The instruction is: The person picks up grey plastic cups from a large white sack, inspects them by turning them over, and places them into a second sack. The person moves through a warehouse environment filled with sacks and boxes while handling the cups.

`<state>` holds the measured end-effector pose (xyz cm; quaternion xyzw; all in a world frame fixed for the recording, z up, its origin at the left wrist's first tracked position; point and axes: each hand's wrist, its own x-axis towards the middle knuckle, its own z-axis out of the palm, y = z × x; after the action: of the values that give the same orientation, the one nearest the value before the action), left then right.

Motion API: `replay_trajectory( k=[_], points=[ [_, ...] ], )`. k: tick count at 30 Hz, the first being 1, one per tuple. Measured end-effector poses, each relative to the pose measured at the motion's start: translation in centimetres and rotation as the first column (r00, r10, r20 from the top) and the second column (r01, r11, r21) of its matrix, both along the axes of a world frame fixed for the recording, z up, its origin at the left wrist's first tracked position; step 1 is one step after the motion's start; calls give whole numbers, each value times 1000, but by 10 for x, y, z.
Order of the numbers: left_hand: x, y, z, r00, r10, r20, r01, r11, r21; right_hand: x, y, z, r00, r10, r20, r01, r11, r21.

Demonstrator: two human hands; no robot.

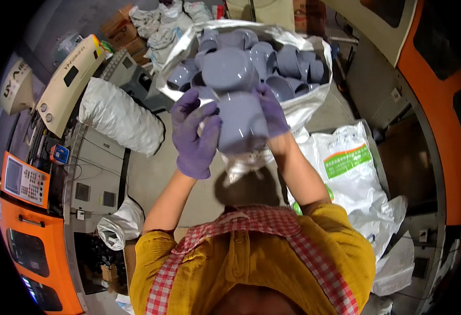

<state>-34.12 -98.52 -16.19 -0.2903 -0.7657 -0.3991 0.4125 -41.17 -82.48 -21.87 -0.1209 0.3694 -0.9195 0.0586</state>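
Both my hands wear purple gloves and are raised in front of me. My right hand grips the right side of a smooth grey plastic pipe fitting, its fingers partly hidden behind it. My left hand is at the fitting's left side, fingers apart and bent; whether its fingertips touch the piece I cannot tell. Just beyond is another rounded grey piece; whether it joins the near one or rests on the pile is unclear. Behind them, a large white sack stands open, heaped with similar grey fittings.
A stuffed white sack leans at the left beside an orange and cream machine. White plastic bags with a green and orange print lie at the right, near another orange-edged machine. Cartons and more bags stand at the back.
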Motion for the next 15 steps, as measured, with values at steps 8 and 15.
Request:
replay_trajectory(
  k=[8, 15],
  points=[
    [10, 8, 1, 972, -108, 211, 86, 990, 113, -27, -24, -11, 962, -79, 262, 105, 991, -84],
    [8, 0, 1, 967, -71, 244, 51, 995, 88, -20, -30, -5, 965, 90, 245, -46, 983, -180]
  ],
)
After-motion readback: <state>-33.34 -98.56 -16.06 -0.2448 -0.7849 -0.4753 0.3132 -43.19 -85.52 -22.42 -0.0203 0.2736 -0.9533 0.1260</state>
